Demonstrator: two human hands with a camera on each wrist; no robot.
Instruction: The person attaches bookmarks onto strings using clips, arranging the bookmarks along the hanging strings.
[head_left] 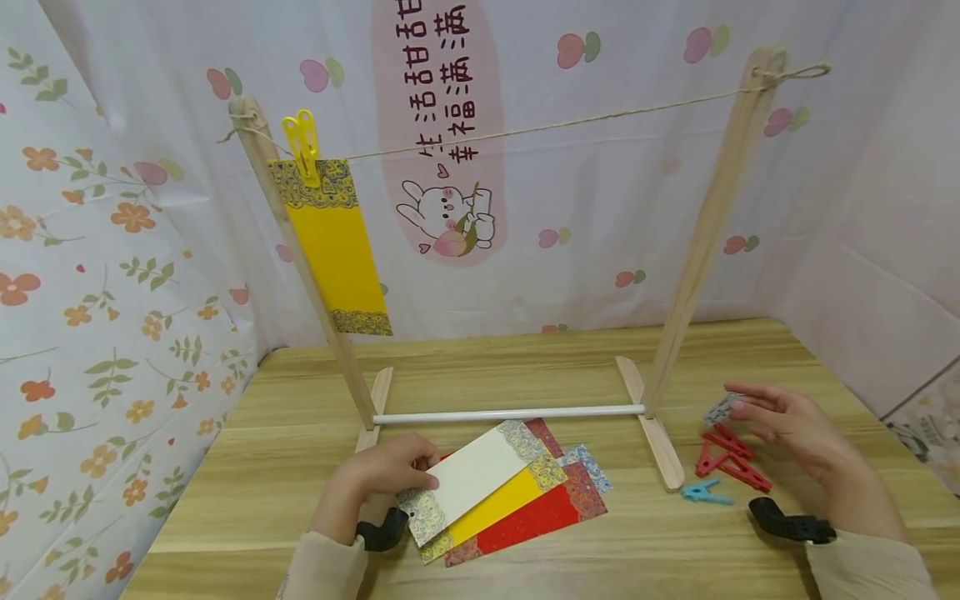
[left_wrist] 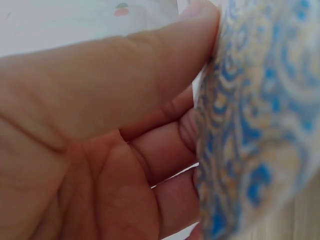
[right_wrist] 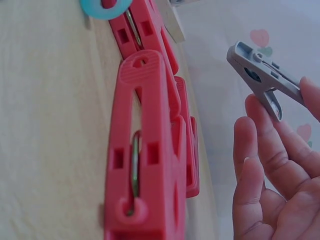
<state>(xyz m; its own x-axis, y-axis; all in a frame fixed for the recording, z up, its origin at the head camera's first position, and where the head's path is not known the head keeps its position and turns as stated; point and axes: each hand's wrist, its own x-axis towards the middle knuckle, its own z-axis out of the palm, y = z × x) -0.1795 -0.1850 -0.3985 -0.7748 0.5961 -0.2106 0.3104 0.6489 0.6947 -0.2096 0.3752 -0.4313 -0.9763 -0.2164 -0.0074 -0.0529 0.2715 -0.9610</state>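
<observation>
My left hand [head_left: 384, 468] pinches the left edge of a cream paper card [head_left: 474, 473] with patterned ends. In the left wrist view, the thumb and fingers grip its blue-and-gold patterned end [left_wrist: 250, 115]. The cream card lies tilted over a yellow card [head_left: 501, 502] and a red card [head_left: 528, 523]; parts of other cards show behind. My right hand [head_left: 797, 433] holds a grey clothespin [right_wrist: 265, 82] between thumb and fingertips, above several red clothespins [head_left: 746, 473] and a light blue clothespin [head_left: 705, 492] on the table.
A wooden frame has a left post [head_left: 300, 258], a right post [head_left: 705, 233] and a white crossbar [head_left: 510, 414]. A string [head_left: 562, 125] spans the posts. From its left end hangs a yellow card [head_left: 337, 258], held by a yellow clothespin [head_left: 303, 146]. All stand on a wood-grain table [head_left: 247, 483].
</observation>
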